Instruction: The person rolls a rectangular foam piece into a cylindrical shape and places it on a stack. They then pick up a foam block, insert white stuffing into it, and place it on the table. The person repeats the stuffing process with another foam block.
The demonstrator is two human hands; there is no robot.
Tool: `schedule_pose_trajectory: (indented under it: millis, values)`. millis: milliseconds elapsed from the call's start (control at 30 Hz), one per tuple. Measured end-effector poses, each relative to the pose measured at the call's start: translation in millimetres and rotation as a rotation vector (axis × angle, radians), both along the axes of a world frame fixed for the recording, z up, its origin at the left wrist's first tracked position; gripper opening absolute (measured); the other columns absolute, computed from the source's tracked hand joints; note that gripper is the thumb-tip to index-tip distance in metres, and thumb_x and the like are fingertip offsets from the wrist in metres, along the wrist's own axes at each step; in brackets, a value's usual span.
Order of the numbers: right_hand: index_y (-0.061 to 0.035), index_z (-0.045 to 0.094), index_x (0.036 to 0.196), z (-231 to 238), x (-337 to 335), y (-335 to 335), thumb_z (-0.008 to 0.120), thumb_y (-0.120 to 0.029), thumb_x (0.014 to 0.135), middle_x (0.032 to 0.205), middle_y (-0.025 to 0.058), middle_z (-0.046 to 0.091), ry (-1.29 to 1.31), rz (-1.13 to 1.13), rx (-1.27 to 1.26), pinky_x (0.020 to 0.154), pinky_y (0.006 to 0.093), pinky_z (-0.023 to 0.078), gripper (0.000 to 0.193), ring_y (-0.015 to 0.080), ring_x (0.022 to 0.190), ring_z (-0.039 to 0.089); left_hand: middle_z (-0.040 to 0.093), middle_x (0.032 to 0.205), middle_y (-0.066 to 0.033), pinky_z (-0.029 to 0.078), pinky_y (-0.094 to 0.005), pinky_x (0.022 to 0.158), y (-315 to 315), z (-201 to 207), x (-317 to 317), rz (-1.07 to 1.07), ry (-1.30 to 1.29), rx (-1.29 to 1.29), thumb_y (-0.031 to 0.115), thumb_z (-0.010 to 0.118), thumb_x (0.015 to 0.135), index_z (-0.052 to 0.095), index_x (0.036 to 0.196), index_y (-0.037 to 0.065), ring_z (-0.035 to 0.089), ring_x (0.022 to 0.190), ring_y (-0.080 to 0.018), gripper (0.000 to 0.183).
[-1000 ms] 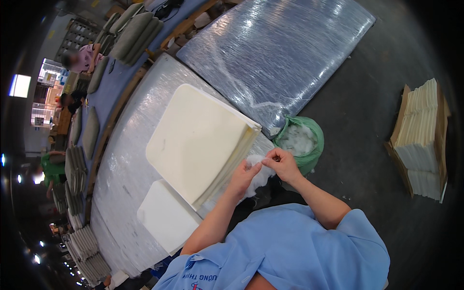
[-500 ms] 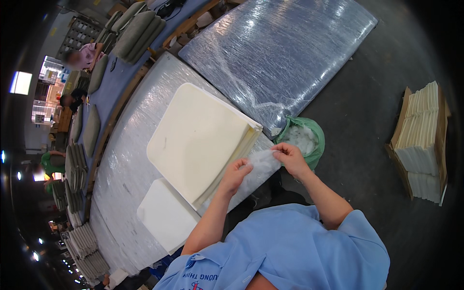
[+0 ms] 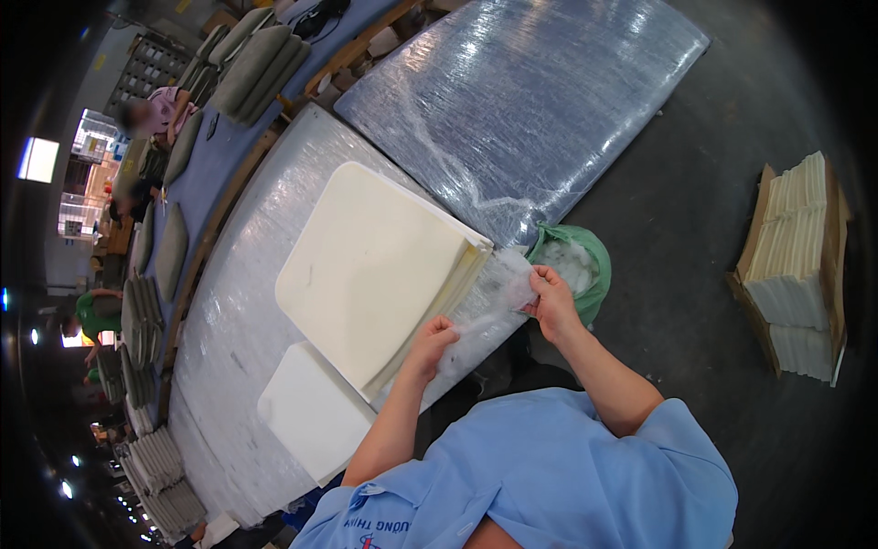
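Right grip (image 3: 552, 306) pinches white fluff (image 3: 508, 276) beside a green sack (image 3: 599, 291); left grip (image 3: 430, 348) seemingly holds its end, near cream pads (image 3: 370, 265).

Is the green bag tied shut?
No, the green bag gapes open, with white stuffing showing inside.

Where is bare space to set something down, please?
Free: the pale wrapped surface between the cream foam stack and blue table; also atop the bluish wrapped slab. Crowded: beside the green sack, where left hand and right hand hold white fluff.
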State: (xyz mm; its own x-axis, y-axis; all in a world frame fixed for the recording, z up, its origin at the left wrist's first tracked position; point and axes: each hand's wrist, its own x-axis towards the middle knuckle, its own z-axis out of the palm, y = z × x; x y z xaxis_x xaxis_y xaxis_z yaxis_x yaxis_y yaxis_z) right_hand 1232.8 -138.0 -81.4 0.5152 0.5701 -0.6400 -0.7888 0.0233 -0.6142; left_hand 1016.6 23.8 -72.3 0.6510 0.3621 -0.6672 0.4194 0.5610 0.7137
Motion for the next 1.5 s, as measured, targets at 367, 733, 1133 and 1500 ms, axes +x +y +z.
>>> schedule_pose_trajectory:
  millis: [367, 733, 1133, 1500]
  values:
    - [-0.0012, 0.068, 0.106, -50, -38, -14, 0.067, -0.013, 0.094, 0.085, 0.0026, 0.069, -0.661, 0.344, -0.107, 0.067, 0.0295, 0.049, 0.017, 0.0124, 0.072, 0.060, 0.068, 0.093, -0.0014, 0.051, -0.0275, 0.077, -33, 16, 28, 0.118, -0.064, -0.055, 0.010, 0.063, 0.092, 0.067, 0.112, 0.006, 0.063, 0.086, -0.0123, 0.020]
    - [-0.0077, 0.077, 0.106, -118, 50, -23, 0.061, -0.018, 0.093, 0.105, 0.0159, 0.075, -0.922, 0.732, -0.612, 0.088, 0.0416, 0.055, 0.023, 0.0300, 0.101, 0.072, 0.064, 0.082, 0.0001, 0.046, -0.0290, 0.065, -51, -43, -24, 0.198, 0.255, 0.067, 0.036, 0.065, 0.102, 0.070, 0.094, 0.004, 0.057, 0.073, -0.0104, 0.033]
    - [-0.0017, 0.072, 0.115, -194, 101, -37, 0.062, -0.019, 0.096, 0.104, 0.0096, 0.075, -0.545, 0.793, -0.587, 0.080, 0.0381, 0.055, 0.028, 0.0255, 0.092, 0.070, 0.070, 0.079, -0.0055, 0.049, -0.0305, 0.065, -69, -27, -41, -0.008, 0.388, 0.068, 0.036, 0.071, 0.098, 0.074, 0.088, 0.002, 0.063, 0.070, -0.0134, 0.035]
    - [-0.0135, 0.062, 0.126, -132, 95, -38, 0.060, -0.003, 0.082, 0.124, 0.0164, 0.060, -1.368, 0.773, -0.743, 0.089, 0.0512, 0.051, 0.045, 0.0401, 0.110, 0.061, 0.068, 0.077, -0.0014, 0.046, -0.0274, 0.063, -60, -41, 3, -0.091, 0.315, 0.122, 0.029, 0.074, 0.096, 0.068, 0.080, 0.006, 0.059, 0.068, -0.0091, 0.028]
